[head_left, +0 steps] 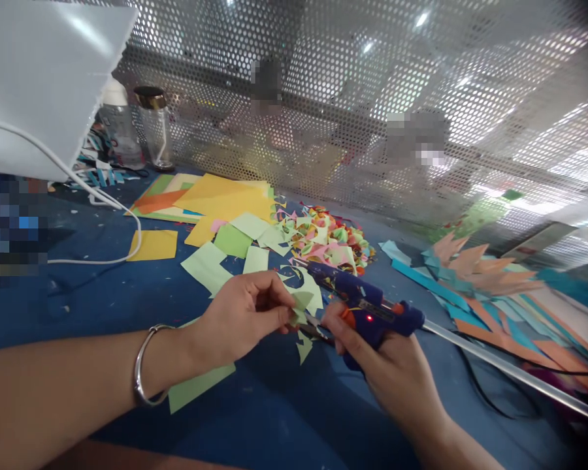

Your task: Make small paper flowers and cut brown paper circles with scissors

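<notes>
Blue table [294, 411], perforated screen [328, 85]; left hand [242, 320] pinches paper [302, 301], right hand [396, 369] grips glue gun [353, 287].

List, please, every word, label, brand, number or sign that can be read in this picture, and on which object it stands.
No text can be read here.
Glue gun: a small label on its side, too blurred to read.
White-capped bottle: faint marks; I cannot tell whether they are letters.
</notes>
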Demonstrator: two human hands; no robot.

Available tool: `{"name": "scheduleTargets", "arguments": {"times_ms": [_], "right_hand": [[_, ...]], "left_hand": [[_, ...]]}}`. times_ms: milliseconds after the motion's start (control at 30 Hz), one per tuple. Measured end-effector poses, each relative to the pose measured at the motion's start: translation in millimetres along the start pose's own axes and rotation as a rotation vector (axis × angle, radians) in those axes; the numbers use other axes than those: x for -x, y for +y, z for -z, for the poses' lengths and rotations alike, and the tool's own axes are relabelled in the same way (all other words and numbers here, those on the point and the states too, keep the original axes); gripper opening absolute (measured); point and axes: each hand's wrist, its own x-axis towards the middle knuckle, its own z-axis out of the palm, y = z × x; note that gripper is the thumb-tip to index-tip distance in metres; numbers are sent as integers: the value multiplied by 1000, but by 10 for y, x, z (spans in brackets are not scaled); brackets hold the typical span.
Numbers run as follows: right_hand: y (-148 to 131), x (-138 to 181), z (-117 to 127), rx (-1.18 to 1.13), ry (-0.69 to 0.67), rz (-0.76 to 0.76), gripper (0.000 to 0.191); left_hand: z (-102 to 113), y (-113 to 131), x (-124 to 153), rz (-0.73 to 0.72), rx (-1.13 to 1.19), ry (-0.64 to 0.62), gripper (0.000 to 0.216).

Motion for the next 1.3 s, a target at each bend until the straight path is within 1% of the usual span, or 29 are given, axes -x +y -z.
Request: {"name": "scheduleTargets", "arguments": {"times_ms": [100,200,300,500,667,867,1133,1300], "right_hand": [[39,34,31,59,5,38,36],[86,81,31,129,40,58,30],[120,118,30,187,49,95,27],[110,113,45,235,-3,150,28],[98,84,53,272,17,219,30],[68,73,67,266,18,224,36],[138,103,46,266,-19,180,29],[167,114,50,274,51,197,28]], "left_hand": [[55,15,-53,-50,-46,85,13],[89,23,-80,-108,-88,122,13],[96,20,-77,-138,-134,139,11],[116,44,-61,-188,-188,155,8],[137,84,-55,-228,-241,161,8],[151,78,-43,-259,-332,184,8],[150,96,-48,-274,-340,189,7],[166,77,-37,-293,-391,188,6]]}}
